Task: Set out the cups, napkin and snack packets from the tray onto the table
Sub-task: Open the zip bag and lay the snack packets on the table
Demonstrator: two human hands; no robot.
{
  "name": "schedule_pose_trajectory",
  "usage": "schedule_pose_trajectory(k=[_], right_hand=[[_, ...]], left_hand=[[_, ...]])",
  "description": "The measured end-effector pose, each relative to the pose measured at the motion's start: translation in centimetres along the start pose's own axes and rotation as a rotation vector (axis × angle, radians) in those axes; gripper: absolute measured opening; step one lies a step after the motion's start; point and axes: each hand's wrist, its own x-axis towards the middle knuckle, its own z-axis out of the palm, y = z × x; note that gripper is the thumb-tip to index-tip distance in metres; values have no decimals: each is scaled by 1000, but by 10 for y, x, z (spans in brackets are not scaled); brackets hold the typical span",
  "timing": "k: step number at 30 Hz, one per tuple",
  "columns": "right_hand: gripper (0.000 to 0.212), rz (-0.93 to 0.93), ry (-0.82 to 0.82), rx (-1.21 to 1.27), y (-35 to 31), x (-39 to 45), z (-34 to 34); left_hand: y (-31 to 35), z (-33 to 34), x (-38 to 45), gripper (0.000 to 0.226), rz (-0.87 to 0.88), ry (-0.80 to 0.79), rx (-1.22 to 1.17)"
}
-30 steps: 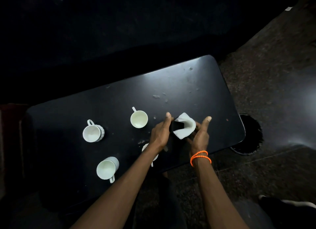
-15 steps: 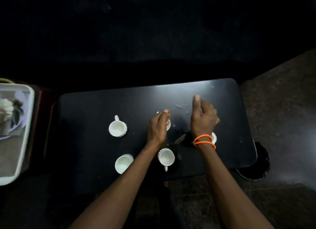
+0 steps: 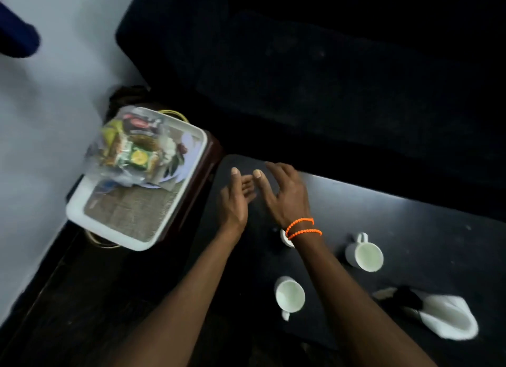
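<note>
A white tray [image 3: 82,216] sits at the left on a dark stool, holding snack packets [image 3: 134,150] in clear wrap over a woven mat. My left hand [image 3: 235,197] and my right hand [image 3: 284,194] hover open and empty over the left end of the black table [image 3: 410,216], fingers pointing toward the tray. White cups stand on the table: one [image 3: 364,254] to the right, one [image 3: 289,295] near the front edge, and one [image 3: 286,238] partly hidden behind my right wrist. A white napkin [image 3: 449,317] lies at the lower right.
A dark sofa [image 3: 328,65] runs behind the table. A pale wall [image 3: 41,120] fills the left side, with a blue shape at the top left. A small dark object [image 3: 405,298] lies next to the napkin.
The view has swung left, bringing the tray into full sight. Both hands have left the napkin, which now lies on the table, and moved left toward the tray.
</note>
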Motion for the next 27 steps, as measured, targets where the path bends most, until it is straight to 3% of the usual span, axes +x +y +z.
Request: schedule_pose_trajectory(k=[5, 10, 12, 14, 17, 19, 22, 27], right_hand=[[53, -59, -204, 55, -64, 29, 79], [57, -211, -480, -52, -123, 42, 157], [63, -289, -518, -69, -144, 46, 182], [67, -341, -499, -82, -160, 52, 202], [70, -304, -557, -123, -174, 62, 227], [70, -228, -633, -120, -174, 66, 238], [70, -137, -651, -49, -168, 66, 242], [67, 71, -562, 236, -178, 69, 234]], left_hand=[[41, -94, 57, 52, 73, 188, 19], [56, -196, 85, 26, 245, 566, 412], [58, -226, 94, 28, 209, 747, 444], [63, -247, 108, 42, 128, 831, 411], [72, -272, 135, 75, 0, 799, 335], [79, -286, 151, 81, -33, 720, 304], [83, -298, 161, 43, -15, 588, 430], [88, -282, 152, 26, 126, 593, 368]])
